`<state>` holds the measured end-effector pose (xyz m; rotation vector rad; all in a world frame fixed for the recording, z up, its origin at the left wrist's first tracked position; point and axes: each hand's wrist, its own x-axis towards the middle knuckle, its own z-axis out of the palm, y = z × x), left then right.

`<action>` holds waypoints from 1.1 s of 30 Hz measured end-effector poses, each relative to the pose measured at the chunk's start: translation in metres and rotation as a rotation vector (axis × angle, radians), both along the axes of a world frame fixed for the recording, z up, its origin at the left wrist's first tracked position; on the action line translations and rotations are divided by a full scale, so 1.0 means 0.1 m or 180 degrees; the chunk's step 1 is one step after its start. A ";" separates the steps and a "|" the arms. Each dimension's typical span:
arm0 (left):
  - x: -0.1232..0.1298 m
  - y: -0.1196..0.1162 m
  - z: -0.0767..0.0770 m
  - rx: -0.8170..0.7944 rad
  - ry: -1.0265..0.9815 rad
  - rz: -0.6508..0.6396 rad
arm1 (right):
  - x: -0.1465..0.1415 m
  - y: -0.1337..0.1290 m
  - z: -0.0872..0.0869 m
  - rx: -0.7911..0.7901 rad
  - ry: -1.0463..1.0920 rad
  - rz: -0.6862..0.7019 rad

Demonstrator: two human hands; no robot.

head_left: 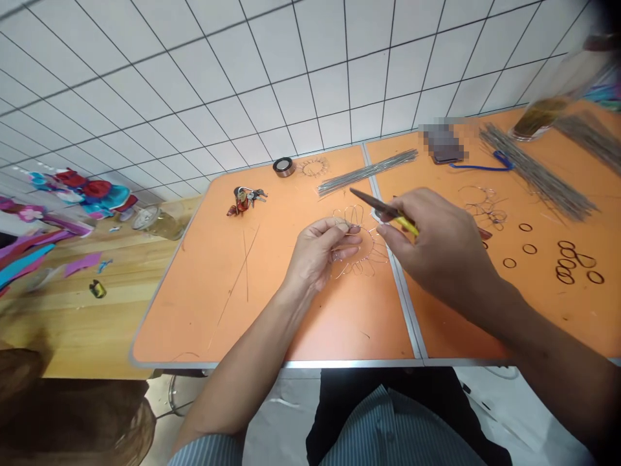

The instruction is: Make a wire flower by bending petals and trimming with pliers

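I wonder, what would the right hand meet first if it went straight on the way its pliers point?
Going by the pliers, the right hand would probably meet the left part of the bundle of wires first; height is unclear, so it might pass above.

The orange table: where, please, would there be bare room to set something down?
On the orange table, bare patches lie between its left edge and the crossed wires, and between those wires and the left hand. It is crowded around that hand's looped wire ring and farther right, among dark rings and wire bundles.
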<state>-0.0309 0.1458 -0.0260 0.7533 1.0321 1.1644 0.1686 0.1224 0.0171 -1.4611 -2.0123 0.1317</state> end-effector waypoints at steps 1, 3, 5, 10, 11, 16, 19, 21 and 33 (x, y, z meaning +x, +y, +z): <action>0.01 -0.01 0.00 -0.0027 0.0046 -0.0124 | 0.01 0.06 0.07 -0.0160 0.0181 0.0043; 0.02 -0.03 -0.01 -0.0058 0.0143 -0.0349 | 0.01 0.17 0.18 -0.0637 0.0484 0.0235; 0.04 -0.04 -0.02 -0.0078 0.0230 -0.0496 | 0.00 0.28 0.23 -0.0972 0.0615 0.0375; 0.06 -0.06 -0.04 -0.0115 0.0294 -0.0673 | -0.05 0.41 0.16 -0.1357 0.0639 0.0498; 0.06 -0.06 -0.04 -0.0110 0.0295 -0.0690 | -0.06 0.42 0.14 -0.1413 0.0648 0.0506; 0.08 -0.07 -0.05 -0.0066 0.0330 -0.0743 | -0.08 0.43 0.12 -0.1604 0.0755 0.0585; 0.09 -0.08 -0.04 0.0014 0.0355 -0.0693 | -0.07 0.44 0.09 -0.1593 0.0844 0.0626; 0.09 -0.09 -0.03 0.0042 0.0346 -0.0656 | -0.07 0.45 0.07 -0.1548 0.0888 0.0634; 0.11 -0.09 0.00 0.0020 0.0399 -0.0628 | -0.12 0.45 0.12 -0.1617 0.0966 0.0566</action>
